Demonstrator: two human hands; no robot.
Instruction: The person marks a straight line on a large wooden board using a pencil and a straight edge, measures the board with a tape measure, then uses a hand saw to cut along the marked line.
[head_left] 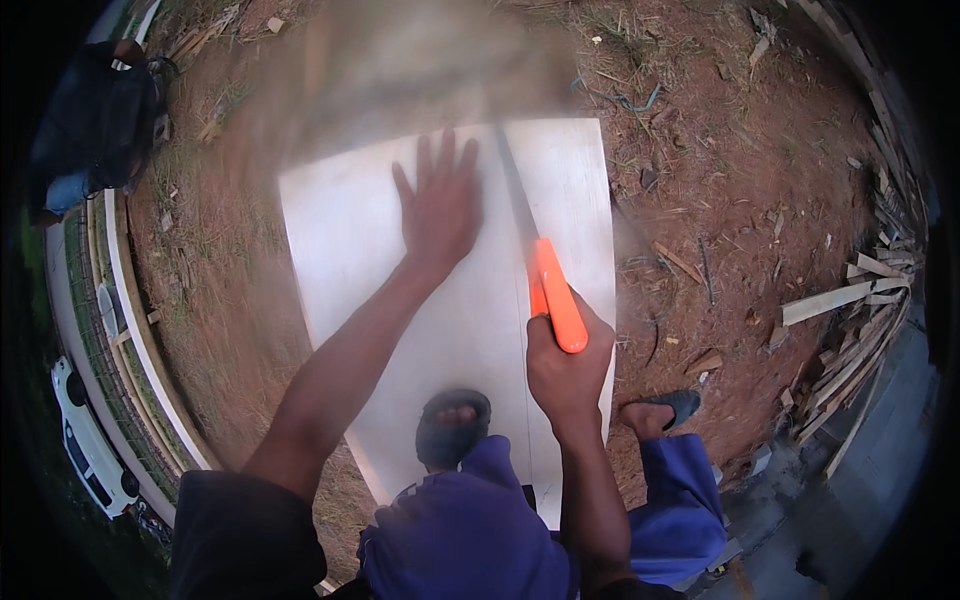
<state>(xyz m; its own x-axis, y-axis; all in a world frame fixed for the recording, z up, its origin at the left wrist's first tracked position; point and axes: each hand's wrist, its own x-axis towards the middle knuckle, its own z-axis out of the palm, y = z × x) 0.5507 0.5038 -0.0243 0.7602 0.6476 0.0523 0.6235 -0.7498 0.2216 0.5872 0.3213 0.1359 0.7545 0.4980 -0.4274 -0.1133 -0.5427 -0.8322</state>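
Note:
A pale wooden board [350, 240] lies in front of me, its far edge partly blurred. My left hand [442, 205] presses flat on it near that far edge, fingers spread. My right hand [572, 360] is closed round the orange handle of a handsaw [560, 300]. The saw's blade slants away from me to the board's far edge, right of my left hand. A thin line runs along the board below the blade. My foot in a dark sandal [452, 425] rests on the near part of the board. The blade's tip is smeared.
Brown dirt ground [700, 250] with wood scraps surrounds the board. A pile of wooden strips [860, 340] lies at the right, by a grey slab [850, 500]. Another person [95, 130] is at the far left. A white car [92, 440] stands beyond a fence at left.

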